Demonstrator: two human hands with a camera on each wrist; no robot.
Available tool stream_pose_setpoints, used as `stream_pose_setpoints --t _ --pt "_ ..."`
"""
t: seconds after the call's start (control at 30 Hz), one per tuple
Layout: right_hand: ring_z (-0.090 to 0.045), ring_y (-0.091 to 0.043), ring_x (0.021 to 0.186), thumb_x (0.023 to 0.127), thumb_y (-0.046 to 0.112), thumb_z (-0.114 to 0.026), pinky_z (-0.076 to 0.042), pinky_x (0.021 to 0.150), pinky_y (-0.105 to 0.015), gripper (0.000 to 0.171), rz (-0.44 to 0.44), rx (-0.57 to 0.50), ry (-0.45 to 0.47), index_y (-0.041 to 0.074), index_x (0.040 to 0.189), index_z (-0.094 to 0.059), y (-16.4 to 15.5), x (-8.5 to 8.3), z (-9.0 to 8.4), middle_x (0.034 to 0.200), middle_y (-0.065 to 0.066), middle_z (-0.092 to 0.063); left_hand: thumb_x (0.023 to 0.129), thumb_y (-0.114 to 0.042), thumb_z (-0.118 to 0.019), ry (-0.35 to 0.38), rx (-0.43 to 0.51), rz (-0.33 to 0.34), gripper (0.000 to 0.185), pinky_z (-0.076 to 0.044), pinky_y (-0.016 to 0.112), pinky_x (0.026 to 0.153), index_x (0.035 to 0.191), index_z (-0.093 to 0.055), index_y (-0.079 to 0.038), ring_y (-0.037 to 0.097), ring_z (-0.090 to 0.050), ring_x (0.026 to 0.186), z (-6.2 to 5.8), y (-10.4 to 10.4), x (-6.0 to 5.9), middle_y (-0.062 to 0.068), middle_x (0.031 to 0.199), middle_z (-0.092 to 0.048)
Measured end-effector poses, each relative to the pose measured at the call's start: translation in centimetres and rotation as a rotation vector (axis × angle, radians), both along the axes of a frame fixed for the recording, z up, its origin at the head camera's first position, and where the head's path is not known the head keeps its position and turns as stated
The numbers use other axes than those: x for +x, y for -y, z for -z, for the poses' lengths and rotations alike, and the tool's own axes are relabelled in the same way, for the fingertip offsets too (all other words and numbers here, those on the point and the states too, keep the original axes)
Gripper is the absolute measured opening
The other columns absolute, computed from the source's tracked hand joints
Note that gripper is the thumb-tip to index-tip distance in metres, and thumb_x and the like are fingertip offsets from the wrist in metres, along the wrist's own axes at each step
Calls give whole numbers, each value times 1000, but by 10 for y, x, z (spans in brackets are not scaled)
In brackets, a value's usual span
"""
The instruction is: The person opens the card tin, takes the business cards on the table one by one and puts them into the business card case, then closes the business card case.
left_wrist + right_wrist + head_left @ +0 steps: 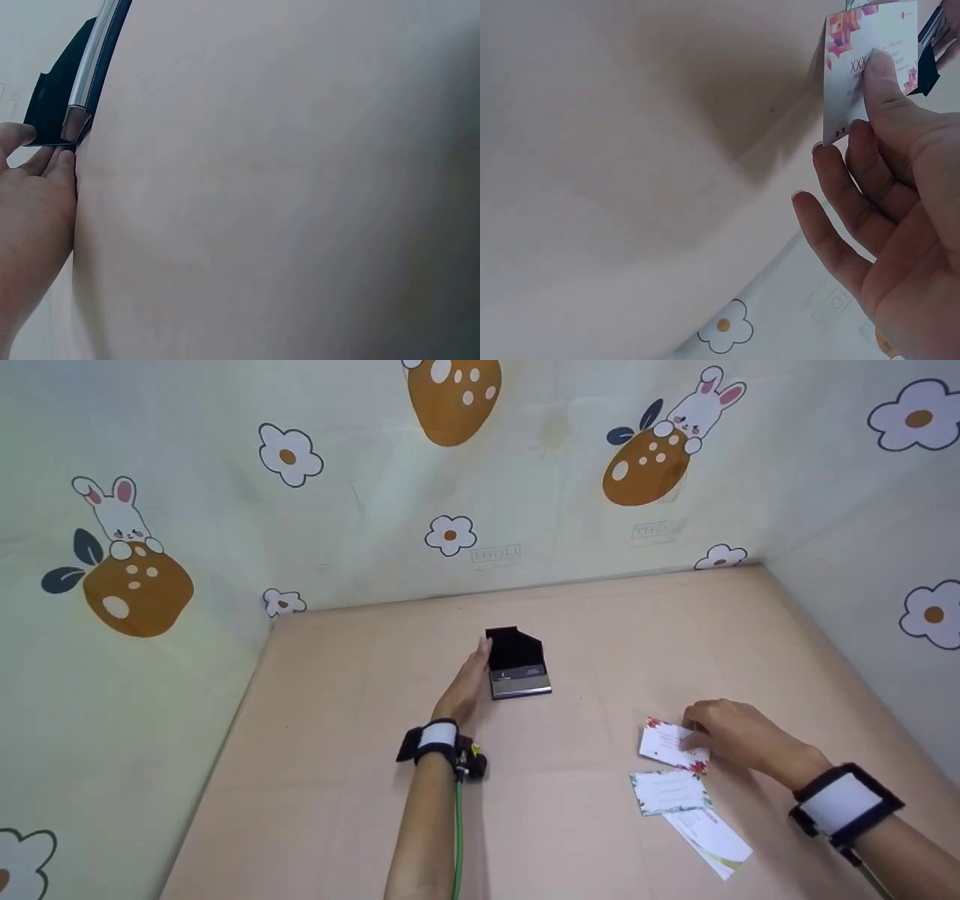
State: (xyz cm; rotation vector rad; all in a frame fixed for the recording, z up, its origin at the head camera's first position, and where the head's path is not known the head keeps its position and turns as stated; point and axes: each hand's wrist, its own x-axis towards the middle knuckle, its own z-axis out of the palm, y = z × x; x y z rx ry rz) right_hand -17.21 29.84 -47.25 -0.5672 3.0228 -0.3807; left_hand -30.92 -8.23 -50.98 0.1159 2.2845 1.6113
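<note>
Centre of the head view: left hand (466, 687), fingers straight, rests flat against the left side of the open black card case (517, 664) on the table (337, 750). Lower right: right hand (731, 733) pinches a red-patterned card (664, 742), thumb on top. Two more cards (686, 810) lie just below it.

One case, three cards, two hands

On the bench (315, 780) stand one open black card case (517, 664) and three printed cards: one red-patterned card (667, 744), one green-bordered card (667, 791), one white card with a yellow-green corner (709, 836). Two hands show, left hand (469, 686) and right hand (731, 731), each wrist wearing one strap.
</note>
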Motion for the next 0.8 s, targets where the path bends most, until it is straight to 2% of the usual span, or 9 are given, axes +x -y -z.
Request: stream_pose_setpoints --t 0.27,0.4,0.47,0.6,0.7,0.8 --pt "-57 -9 74 84 10 -79 -51 67 -23 16 -5 -114 97 5 99 -75 1 -2 -3 91 -4 -74 100 -71 -10 -21 -16 8 75 -3 53 128 161 -17 -28 26 -5 159 -1 1 -1 4 170 -12" --pt "-55 -7 73 90 9 -73 -48 63 -18 8 -57 -231 162 5 97 -72 2 -4 -5 85 -1 -69 102 -68 -10 -34 -30 14 74 -5 50 129 161 -18 -26 25 -7 158 -1 0 -1 4 170 -13" --pt "-53 -6 71 93 9 -69 -46 61 -17 4 -65 -294 206 5 95 -70 3 -4 -7 83 0 -65 102 -68 -9 -35 -30 16 73 -4 50 129 162 -17 -26 25 -6 158 0 0 -1 3 170 -13" --pt "-53 -8 69 98 9 -62 -45 59 -17 10 -56 -429 324 1 92 -65 8 -4 -10 81 -3 -62 100 -72 -10 -17 -24 7 74 -3 54 128 161 -17 -30 26 -4 159 1 0 2 3 171 -10" --pt "-58 -12 72 101 9 -57 -50 62 -19 15 -33 -517 428 -2 95 -65 13 -5 -10 85 -7 -66 99 -73 -12 -11 -14 -2 75 -3 56 128 161 -18 -32 27 -3 159 1 1 4 4 171 -9" --pt "-62 -17 76 103 10 -54 -54 65 -23 19 -6 -561 499 -4 99 -67 17 -5 -8 87 -10 -68 101 -70 -12 -18 -2 0 73 -4 54 128 161 -19 -30 27 -6 159 1 1 4 5 171 -11"
